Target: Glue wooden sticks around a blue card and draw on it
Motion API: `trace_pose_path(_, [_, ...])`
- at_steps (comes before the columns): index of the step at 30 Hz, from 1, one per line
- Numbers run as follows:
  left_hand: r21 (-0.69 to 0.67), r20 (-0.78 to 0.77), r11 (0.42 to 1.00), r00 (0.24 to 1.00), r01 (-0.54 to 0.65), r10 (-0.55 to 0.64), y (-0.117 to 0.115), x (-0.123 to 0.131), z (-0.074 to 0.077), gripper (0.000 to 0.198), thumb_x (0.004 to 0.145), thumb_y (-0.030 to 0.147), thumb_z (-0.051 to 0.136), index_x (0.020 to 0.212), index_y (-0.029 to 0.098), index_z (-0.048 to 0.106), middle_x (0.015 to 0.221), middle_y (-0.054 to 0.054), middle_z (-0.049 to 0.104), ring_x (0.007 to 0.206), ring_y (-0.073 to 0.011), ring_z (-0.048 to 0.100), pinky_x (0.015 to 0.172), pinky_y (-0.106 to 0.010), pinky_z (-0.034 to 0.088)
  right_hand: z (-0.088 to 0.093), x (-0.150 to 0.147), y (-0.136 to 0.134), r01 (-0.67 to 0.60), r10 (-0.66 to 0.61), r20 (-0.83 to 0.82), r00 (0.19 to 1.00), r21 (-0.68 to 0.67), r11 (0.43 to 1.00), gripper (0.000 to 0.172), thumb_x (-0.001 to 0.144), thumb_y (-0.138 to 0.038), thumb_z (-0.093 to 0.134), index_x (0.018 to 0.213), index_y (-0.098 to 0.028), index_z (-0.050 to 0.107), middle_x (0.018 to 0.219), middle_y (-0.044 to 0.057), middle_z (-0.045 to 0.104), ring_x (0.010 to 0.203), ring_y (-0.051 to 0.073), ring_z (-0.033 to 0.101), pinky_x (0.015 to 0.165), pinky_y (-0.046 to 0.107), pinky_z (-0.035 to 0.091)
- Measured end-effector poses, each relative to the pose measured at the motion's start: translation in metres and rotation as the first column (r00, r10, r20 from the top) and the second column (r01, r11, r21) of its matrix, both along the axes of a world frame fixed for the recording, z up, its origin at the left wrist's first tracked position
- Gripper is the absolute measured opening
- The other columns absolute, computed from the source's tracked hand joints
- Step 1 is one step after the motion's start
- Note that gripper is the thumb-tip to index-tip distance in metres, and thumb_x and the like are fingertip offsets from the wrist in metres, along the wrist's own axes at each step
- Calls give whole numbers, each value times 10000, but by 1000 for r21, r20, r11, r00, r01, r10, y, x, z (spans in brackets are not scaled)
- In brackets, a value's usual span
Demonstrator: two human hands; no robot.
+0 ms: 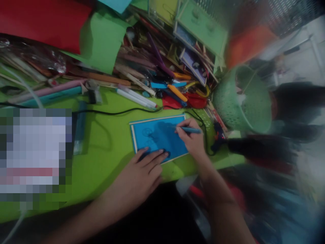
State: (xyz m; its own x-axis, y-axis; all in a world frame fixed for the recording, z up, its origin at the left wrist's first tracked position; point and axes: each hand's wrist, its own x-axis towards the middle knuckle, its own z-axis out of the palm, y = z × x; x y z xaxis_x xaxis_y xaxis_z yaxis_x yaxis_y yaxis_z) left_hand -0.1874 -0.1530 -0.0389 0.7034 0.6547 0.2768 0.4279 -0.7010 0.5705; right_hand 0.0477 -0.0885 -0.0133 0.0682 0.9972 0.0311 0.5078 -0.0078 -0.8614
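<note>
A blue card (162,135) with thin pale sticks along its edges lies on the green tabletop, with a dark line drawing (149,135) on its left half. My right hand (191,137) pinches a blue pen (190,129) over the card's right side, the tip pointing left. The pen's tip is too blurred to tell whether it touches the surface. Resting on the lower left edge of the card is my left hand (148,167), its fingers stretched out flat. A small dark round thing (166,153) shows by its fingertips.
Behind the card runs a black cable (122,111). White markers (137,97), scissors (198,98) and heaped craft sticks lie farther back. A green basket (243,101) stands at the right. A pixelated object (35,152) covers the left, and red paper (43,22) lies at upper left.
</note>
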Motion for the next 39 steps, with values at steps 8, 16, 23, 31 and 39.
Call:
trace_pose_path(8, [25, -16, 1000, 1000, 13, -13, 1, 1, 0, 268, 1081, 229, 425, 1020, 201, 685, 1484, -56, 657, 1343, -255, 627, 1225, -514, 333, 1, -1, 0, 35, -35, -9, 999, 6, 999, 137, 877, -341, 699, 861, -248, 600, 721, -28, 675, 628, 151, 637, 602, 290, 513])
trace_pose_path(16, [-1, -21, 1000, 1000, 23, -23, 2, -1, 3, 231, 1058, 215, 472, 1063, 210, 702, 1482, -54, 659, 1360, -255, 621, 1252, -513, 326, 4, -1, 0, 37, -38, 10, 999, 16, 999, 104, 861, -299, 670, 824, -248, 587, 684, -42, 647, 618, 145, 606, 595, 287, 493])
trace_pose_path(23, [-7, -25, 1000, 1000, 17, -17, 1, -1, 3, 247, 1070, 222, 454, 1051, 208, 700, 1490, -54, 652, 1371, -251, 613, 1255, -513, 330, 2, 2, -1, 25, -25, 2, 1000, 20, 999, 89, 854, -282, 672, 819, -246, 599, 698, -32, 654, 616, 151, 608, 594, 299, 478])
trace_pose_path(31, [-4, -27, 999, 999, 33, -33, 3, -1, 4, 248, 1076, 229, 451, 1051, 206, 697, 1495, -56, 646, 1350, -266, 628, 1217, -530, 359, 2, 3, -2, 1, -1, -20, 1000, 8, 1000, 78, 850, -264, 681, 830, -244, 609, 702, -34, 649, 610, 148, 596, 588, 290, 464])
trace_pose_path(39, [-14, 1, 1000, 1000, 9, -9, 1, 0, 1, 205, 1062, 238, 492, 1016, 213, 691, 1487, -54, 655, 1363, -249, 616, 1256, -502, 317, 0, 4, -3, 14, -12, -62, 998, 35, 999, 91, 862, -285, 681, 823, -237, 614, 708, -33, 649, 626, 144, 605, 594, 284, 477])
